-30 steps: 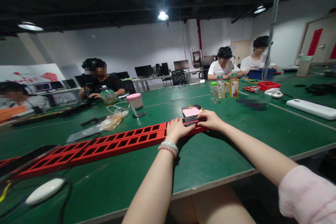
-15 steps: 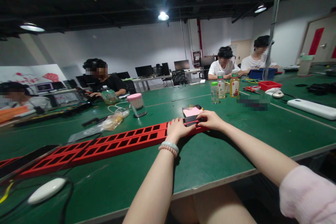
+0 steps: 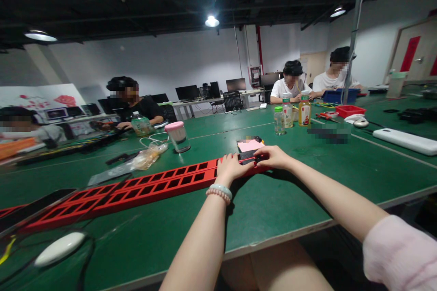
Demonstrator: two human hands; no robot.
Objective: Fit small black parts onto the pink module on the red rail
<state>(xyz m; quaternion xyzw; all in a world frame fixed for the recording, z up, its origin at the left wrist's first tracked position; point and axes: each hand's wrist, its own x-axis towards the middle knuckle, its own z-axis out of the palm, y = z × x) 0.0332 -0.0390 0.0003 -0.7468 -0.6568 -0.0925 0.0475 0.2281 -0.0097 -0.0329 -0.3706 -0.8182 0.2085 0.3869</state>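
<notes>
A long red slotted rack [image 3: 210, 177] with two rows of square openings lies slantwise across the green table. My left hand [image 3: 232, 167], with bracelets at the wrist, grips the rack near its right end, fingers over the far side and thumb on the near side. At that end, my right hand [image 3: 276, 158] is closed in a pinch around a small black piece [image 3: 262, 158], whose kind I cannot make out. Between the hands, a dark strip [image 3: 246, 155] lies along the rack's top. Just behind sits a pink notepad [image 3: 251, 146].
A lidded glass cup [image 3: 178, 138], a plastic bag [image 3: 146, 159] and several drink bottles [image 3: 305, 111] stand or lie beyond the rack. A phone-like black slab [image 3: 37, 209] overlaps its left end. Nearer is a white mouse [image 3: 59, 249]. Several people sit around the table.
My right hand has shifted very slightly, and more of the black piece shows between its fingers. My left hand and the rack stay in place.
</notes>
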